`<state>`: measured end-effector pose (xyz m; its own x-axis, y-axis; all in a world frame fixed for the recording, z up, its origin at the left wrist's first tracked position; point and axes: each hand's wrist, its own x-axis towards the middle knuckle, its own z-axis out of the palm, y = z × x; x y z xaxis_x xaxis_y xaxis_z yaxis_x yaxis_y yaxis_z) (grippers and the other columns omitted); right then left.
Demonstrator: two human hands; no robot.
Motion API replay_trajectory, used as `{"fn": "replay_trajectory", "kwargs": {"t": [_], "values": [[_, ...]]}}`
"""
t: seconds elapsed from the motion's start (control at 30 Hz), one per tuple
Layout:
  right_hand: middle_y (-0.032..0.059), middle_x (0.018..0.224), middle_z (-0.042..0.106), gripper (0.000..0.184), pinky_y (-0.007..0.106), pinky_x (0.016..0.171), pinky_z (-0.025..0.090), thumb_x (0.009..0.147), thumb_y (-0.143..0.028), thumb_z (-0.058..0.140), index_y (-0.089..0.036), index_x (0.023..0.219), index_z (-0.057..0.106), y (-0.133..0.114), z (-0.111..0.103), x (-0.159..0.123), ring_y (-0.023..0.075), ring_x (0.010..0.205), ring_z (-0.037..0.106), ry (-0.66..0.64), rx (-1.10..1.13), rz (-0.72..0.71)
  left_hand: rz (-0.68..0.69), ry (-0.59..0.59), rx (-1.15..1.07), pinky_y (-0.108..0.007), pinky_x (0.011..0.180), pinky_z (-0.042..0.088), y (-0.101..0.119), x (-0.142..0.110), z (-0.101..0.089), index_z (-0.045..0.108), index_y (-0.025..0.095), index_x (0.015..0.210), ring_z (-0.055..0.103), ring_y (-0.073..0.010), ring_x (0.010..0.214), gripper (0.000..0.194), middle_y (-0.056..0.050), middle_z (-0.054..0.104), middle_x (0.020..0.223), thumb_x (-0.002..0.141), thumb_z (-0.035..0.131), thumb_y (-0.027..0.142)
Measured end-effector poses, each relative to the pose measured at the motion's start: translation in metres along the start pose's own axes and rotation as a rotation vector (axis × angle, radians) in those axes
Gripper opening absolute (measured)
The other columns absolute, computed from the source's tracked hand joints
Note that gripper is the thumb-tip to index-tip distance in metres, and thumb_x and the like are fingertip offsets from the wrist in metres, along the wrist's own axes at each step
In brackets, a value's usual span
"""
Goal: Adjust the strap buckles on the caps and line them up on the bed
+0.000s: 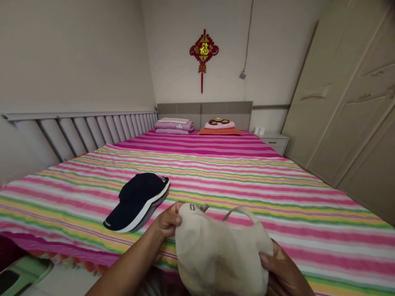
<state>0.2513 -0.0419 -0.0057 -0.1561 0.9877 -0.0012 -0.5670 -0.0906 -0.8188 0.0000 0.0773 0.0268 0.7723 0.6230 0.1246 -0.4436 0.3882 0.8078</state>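
A beige cap [216, 250] hangs between my two hands above the near part of the bed, its thin strap looping up at the top right. My left hand [170, 220] pinches the cap's upper left edge beside a small metal buckle. At the lower right, my right hand [277, 263] is closed on the cap's other side, thumb in front; its other fingers are mostly hidden. To the left, a dark navy cap [140, 199] rests on the striped bedspread, stacked over white and grey caps whose brims show along its right edge.
The bed [308, 209] fills most of the view. Folded purple bedding [174, 126] and an orange pillow [219, 131] lie by the headboard [226, 109]. A radiator [92, 131] lines the left wall. On the right stand a nightstand [274, 142] and wardrobe [342, 107]; a green stool [29, 271] is lower left.
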Motion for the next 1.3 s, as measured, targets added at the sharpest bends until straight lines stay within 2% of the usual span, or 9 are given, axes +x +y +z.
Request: {"fn": "replay_trajectory", "kwargs": {"t": [0.17,0.27,0.5,0.57,0.7,0.83,1.07,1.2,1.3], "values": [[0.0022,0.054,0.064,0.023,0.024,0.049,0.044,0.051,-0.03,0.078,-0.016,0.064,0.066,-0.005,0.007,-0.004,0.0163,0.05,0.059,-0.03,-0.026,0.012,-0.109,0.029,0.199,-0.021,0.049,0.047,0.022,0.0,0.011,0.069,0.006,0.07,0.061,-0.0142,0.05,0.026,-0.009,0.068,0.062,0.049,0.075,0.02],[0.0026,0.057,0.064,0.03,0.023,0.05,0.042,0.053,-0.039,0.076,-0.015,0.068,0.066,-0.009,0.014,-0.007,0.0146,0.051,0.057,-0.04,-0.038,0.016,-0.104,0.089,0.337,-0.02,0.05,0.045,0.036,0.001,0.022,0.069,0.008,0.071,0.059,-0.0125,0.051,0.028,-0.006,0.068,0.062,0.047,0.076,0.02],[-0.0008,0.067,0.062,0.03,0.022,0.052,0.038,0.054,-0.032,0.077,-0.022,0.079,0.066,-0.022,0.033,-0.015,0.0105,0.053,0.051,0.063,-0.117,-0.054,-0.12,0.123,0.38,-0.016,0.046,0.039,0.049,0.01,0.051,0.064,0.011,0.069,0.052,-0.0072,0.048,0.031,0.0,0.06,0.059,0.048,0.077,0.029],[-0.0004,0.066,0.059,0.031,0.022,0.051,0.036,0.057,-0.038,0.075,-0.022,0.082,0.066,-0.027,0.034,-0.015,0.01,0.052,0.048,0.004,-0.151,-0.072,-0.11,0.175,0.4,-0.016,0.043,0.036,0.047,0.013,0.057,0.063,0.011,0.067,0.05,-0.0065,0.046,0.031,0.0,0.058,0.057,0.05,0.077,0.031],[0.0033,0.068,0.058,0.028,0.023,0.057,0.037,0.07,-0.046,0.063,-0.018,0.065,0.064,-0.033,0.04,-0.011,0.0124,0.06,0.048,-0.158,-0.214,-0.151,-0.105,0.211,0.433,-0.015,0.041,0.034,0.044,0.016,0.062,0.061,0.012,0.066,0.047,-0.005,0.043,0.03,0.001,0.056,0.055,0.051,0.076,0.033],[0.0022,0.065,0.058,0.02,0.022,0.054,0.036,0.072,-0.039,0.063,-0.019,0.076,0.062,-0.036,0.052,-0.007,0.0115,0.058,0.048,-0.103,-0.118,-0.155,-0.08,0.183,0.412,-0.016,0.041,0.034,0.045,0.016,0.063,0.061,0.012,0.065,0.047,-0.005,0.043,0.03,0.001,0.056,0.055,0.051,0.077,0.032],[-0.0015,0.048,0.049,0.025,0.022,0.045,0.034,0.08,-0.04,0.053,-0.017,0.079,0.062,-0.053,0.068,0.002,0.01,0.045,0.046,-0.044,-0.066,-0.231,-0.102,0.139,0.441,-0.016,0.039,0.032,0.05,0.017,0.072,0.063,0.011,0.065,0.046,-0.0052,0.04,0.028,0.0,0.057,0.052,0.056,0.074,0.035],[-0.0029,0.057,0.055,0.017,0.018,0.037,0.022,0.078,-0.033,0.058,-0.018,0.086,0.06,-0.063,0.071,0.007,0.0022,0.033,0.039,-0.113,-0.166,-0.176,-0.141,0.089,0.434,-0.016,0.039,0.032,0.05,0.019,0.076,0.063,0.011,0.064,0.046,-0.0053,0.04,0.027,0.0,0.057,0.052,0.056,0.073,0.034],[-0.0031,0.054,0.055,0.02,0.017,0.034,0.02,0.079,-0.037,0.056,-0.017,0.084,0.059,-0.069,0.073,0.011,0.0017,0.03,0.038,-0.212,-0.214,-0.133,-0.154,0.045,0.423,-0.016,0.04,0.032,0.047,0.019,0.078,0.064,0.011,0.064,0.047,-0.0053,0.042,0.026,0.0,0.057,0.054,0.057,0.073,0.034]]}}
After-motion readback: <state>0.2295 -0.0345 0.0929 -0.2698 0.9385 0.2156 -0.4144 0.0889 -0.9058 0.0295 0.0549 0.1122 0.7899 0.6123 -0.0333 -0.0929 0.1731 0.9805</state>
